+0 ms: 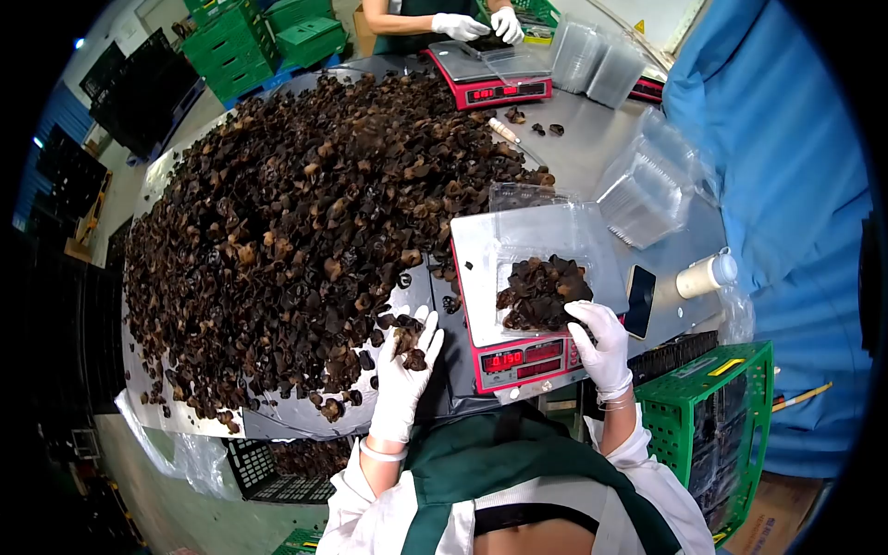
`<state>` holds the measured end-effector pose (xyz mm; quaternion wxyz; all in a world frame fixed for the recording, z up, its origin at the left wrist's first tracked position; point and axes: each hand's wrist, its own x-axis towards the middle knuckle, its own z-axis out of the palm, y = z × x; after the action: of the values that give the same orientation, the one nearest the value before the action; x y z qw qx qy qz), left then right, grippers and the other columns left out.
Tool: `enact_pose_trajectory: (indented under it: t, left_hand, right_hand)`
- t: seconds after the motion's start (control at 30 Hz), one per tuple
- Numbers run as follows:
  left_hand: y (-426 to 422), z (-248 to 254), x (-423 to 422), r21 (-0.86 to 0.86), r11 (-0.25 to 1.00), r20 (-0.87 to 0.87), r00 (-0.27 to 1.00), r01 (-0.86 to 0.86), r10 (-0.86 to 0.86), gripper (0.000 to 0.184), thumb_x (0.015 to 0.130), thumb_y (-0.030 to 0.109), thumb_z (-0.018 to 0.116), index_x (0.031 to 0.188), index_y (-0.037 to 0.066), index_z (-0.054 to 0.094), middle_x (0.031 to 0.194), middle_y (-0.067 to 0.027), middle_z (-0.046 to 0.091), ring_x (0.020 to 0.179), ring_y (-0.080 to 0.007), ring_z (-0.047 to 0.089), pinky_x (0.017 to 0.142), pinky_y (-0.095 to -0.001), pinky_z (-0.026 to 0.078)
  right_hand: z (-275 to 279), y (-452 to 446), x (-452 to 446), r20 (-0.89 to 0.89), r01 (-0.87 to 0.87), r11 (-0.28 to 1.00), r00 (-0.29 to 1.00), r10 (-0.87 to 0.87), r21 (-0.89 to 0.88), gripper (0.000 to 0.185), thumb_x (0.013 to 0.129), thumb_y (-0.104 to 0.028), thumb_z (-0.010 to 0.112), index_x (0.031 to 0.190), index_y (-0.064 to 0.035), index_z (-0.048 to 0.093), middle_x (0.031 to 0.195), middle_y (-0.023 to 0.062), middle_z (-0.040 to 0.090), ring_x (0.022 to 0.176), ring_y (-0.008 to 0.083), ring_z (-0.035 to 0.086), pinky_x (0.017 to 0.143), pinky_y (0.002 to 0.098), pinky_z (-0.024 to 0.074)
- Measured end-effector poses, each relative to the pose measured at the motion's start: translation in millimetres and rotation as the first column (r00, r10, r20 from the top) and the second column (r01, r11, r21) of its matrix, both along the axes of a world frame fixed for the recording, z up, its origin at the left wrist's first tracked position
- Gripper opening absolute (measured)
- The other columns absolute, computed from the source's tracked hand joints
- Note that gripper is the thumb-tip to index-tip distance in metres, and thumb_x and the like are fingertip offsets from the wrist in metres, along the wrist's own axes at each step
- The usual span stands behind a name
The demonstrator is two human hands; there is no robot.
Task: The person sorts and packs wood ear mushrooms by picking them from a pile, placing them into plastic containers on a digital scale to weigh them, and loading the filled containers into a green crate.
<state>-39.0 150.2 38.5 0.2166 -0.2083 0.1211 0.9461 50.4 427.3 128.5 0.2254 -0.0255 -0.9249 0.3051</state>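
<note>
My left hand (403, 375), in a white glove, is palm up at the near edge of a large heap of dark brown wood ear mushrooms (277, 231). A few mushrooms (411, 348) lie in its palm and fingers. My right hand (603, 347), also gloved, rests at the right side of a clear plastic box (601, 305). Its fingers are apart and touch the rim or the mushroom portion (544, 291) inside; which one I cannot tell. The box sits with its lid folded back on a red and white digital scale (476, 264), whose red display is lit.
Right of the scale lie a phone (639, 301), a white bottle (706, 275) and stacked clear boxes (647, 190). A knife (504, 130) lies behind it. Across the table, a co-worker's gloved hands (460, 26) are over another scale (486, 74). A green crate (712, 425) stands at my right.
</note>
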Motion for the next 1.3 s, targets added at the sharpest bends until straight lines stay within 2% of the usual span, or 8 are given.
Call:
enact_pose_trajectory:
  t: [0.23, 0.57, 0.73, 0.83, 0.93, 1.2, 1.23, 1.3]
  left_hand:
    - [26, 32, -6, 0.197, 0.966, -0.076, 0.985, 0.167, -0.155, 0.035, 0.098, 0.024, 0.045, 0.128, 0.007, 0.049, 0.131, -0.0152, 0.051, 0.126, -0.0352, 0.045, 0.101, -0.0506, 0.043]
    - [84, 72, 1, -0.128, 0.918, -0.038, 0.923, 0.376, -0.383, 0.033, 0.096, 0.022, 0.051, 0.119, -0.002, 0.053, 0.112, -0.0188, 0.062, 0.099, -0.0272, 0.063, 0.08, -0.037, 0.057]
    - [100, 78, -5, -0.694, 0.622, -0.25, 0.689, 0.363, -0.68, 0.032, 0.095, 0.024, 0.052, 0.119, 0.004, 0.057, 0.087, -0.0028, 0.063, 0.065, -0.0079, 0.056, 0.053, -0.0174, 0.041]
    - [117, 78, -10, -0.924, 0.367, -0.257, 0.539, 0.106, -0.802, 0.022, 0.091, 0.02, 0.059, 0.103, 0.003, 0.065, 0.079, -0.0017, 0.061, 0.065, -0.0088, 0.055, 0.06, -0.0233, 0.045]
    - [119, 66, -9, -0.846, 0.311, -0.494, 0.418, -0.433, -0.762, 0.029, 0.088, 0.018, 0.062, 0.113, 0.005, 0.063, 0.083, -0.0046, 0.063, 0.072, -0.0108, 0.056, 0.069, -0.0254, 0.047]
    - [-68, 67, 29, -0.983, 0.183, -0.1, 0.796, 0.014, -0.597, 0.024, 0.091, 0.019, 0.06, 0.108, 0.002, 0.066, 0.088, -0.0023, 0.066, 0.077, -0.0087, 0.06, 0.07, -0.0236, 0.049]
    - [-104, 65, 39, -0.992, 0.029, 0.088, 0.821, 0.126, -0.565, 0.021, 0.089, 0.018, 0.062, 0.103, 0.003, 0.067, 0.089, -0.0057, 0.068, 0.075, -0.0126, 0.063, 0.069, -0.0259, 0.05]
    - [-174, 38, 71, -0.905, -0.337, 0.024, 0.76, -0.26, -0.65, 0.018, 0.084, 0.018, 0.066, 0.097, 0.005, 0.069, 0.086, -0.0095, 0.068, 0.074, -0.0208, 0.064, 0.066, -0.0318, 0.051]
  right_hand:
    - [17, -16, -13, -0.062, -0.073, 0.99, 0.996, 0.065, -0.124, 0.021, 0.076, 0.0, 0.065, 0.098, -0.0021, 0.068, 0.098, 0.0131, 0.067, 0.09, 0.0277, 0.064, 0.082, 0.0354, 0.0498]
    - [13, -34, -48, -0.013, -0.063, 0.925, 0.998, 0.063, -0.375, 0.012, 0.079, -0.01, 0.07, 0.089, -0.004, 0.065, 0.078, 0.0068, 0.062, 0.06, 0.0149, 0.06, 0.056, 0.0266, 0.0482]
    - [12, 15, -42, 0.063, 0.058, 0.946, 0.997, -0.04, -0.32, 0.014, 0.08, -0.005, 0.068, 0.093, -0.0038, 0.065, 0.083, 0.0062, 0.063, 0.067, 0.0122, 0.06, 0.062, 0.0244, 0.0482]
    - [16, 17, -42, -0.016, 0.049, 0.981, 0.998, -0.053, -0.186, 0.023, 0.079, -0.004, 0.068, 0.102, -0.0041, 0.066, 0.088, 0.0099, 0.062, 0.068, 0.0174, 0.059, 0.063, 0.0265, 0.048]
    - [16, 15, -39, 0.024, 0.038, 0.979, 0.999, -0.034, -0.202, 0.023, 0.079, -0.002, 0.066, 0.102, -0.0029, 0.066, 0.09, 0.0093, 0.061, 0.067, 0.0164, 0.057, 0.064, 0.0266, 0.0467]
    - [8, 23, -33, -0.093, 0.019, 0.985, 0.995, -0.036, -0.172, 0.021, 0.081, 0.002, 0.063, 0.101, -0.003, 0.064, 0.096, 0.0099, 0.062, 0.077, 0.0174, 0.06, 0.07, 0.0267, 0.0483]
    - [9, 21, -34, -0.101, 0.024, 0.987, 0.994, -0.041, -0.162, 0.022, 0.08, 0.001, 0.064, 0.101, -0.0037, 0.064, 0.096, 0.0109, 0.062, 0.077, 0.0193, 0.06, 0.07, 0.028, 0.0489]
    - [14, 9, -40, -0.078, 0.027, 0.986, 0.996, -0.041, -0.167, 0.02, 0.08, 0.002, 0.063, 0.099, -0.0038, 0.065, 0.096, 0.0108, 0.063, 0.079, 0.0201, 0.061, 0.072, 0.0288, 0.049]
